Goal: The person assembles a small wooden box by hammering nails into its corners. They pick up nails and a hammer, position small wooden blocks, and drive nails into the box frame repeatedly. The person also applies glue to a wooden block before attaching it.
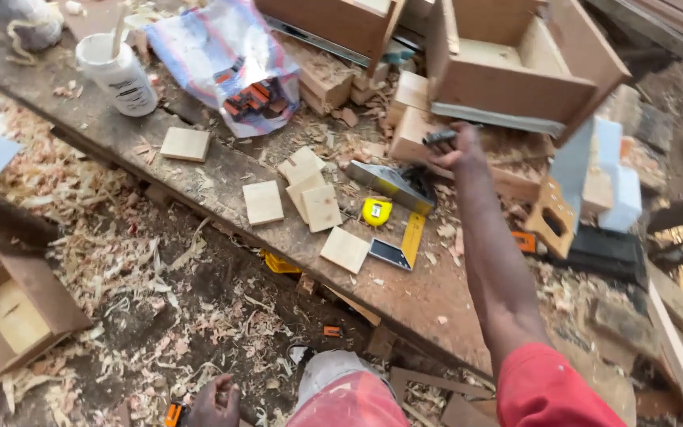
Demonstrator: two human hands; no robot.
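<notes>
A long, worn wooden workbench (223,186) runs diagonally across the view from upper left to lower right, seen from above by the person working at it. Everything below is placed relative to this bench.

At its far right end sits an open wooden drawer box (515,71), tipped on its side with a metal slide along its lower edge. A second box (333,20) lies beside it toward the far middle. On the ground off the bench's near left side rests another open box (13,312), among heaps of pale wood shavings (128,269).

The person's right arm stretches out across the bench's right half. The right hand (456,146) is closed around a small dark tool (439,137), held just in front of the drawer box, probably so the tool can meet the slide. What kind of tool it is cannot be made out.

On the bench's far left stands a white plastic bottle (120,75), next to a clear plastic bag (231,59) holding small reddish pieces.

At the bench's middle lie several small square wooden blocks (310,194), loosely scattered within arm's reach. Beside them are a metal square (393,186) and a yellow tape measure (375,211).

Below the bench's near edge, the left hand (216,402) hangs low, touching an orange-and-black object (174,413); whether it grips it cannot be told.
</notes>
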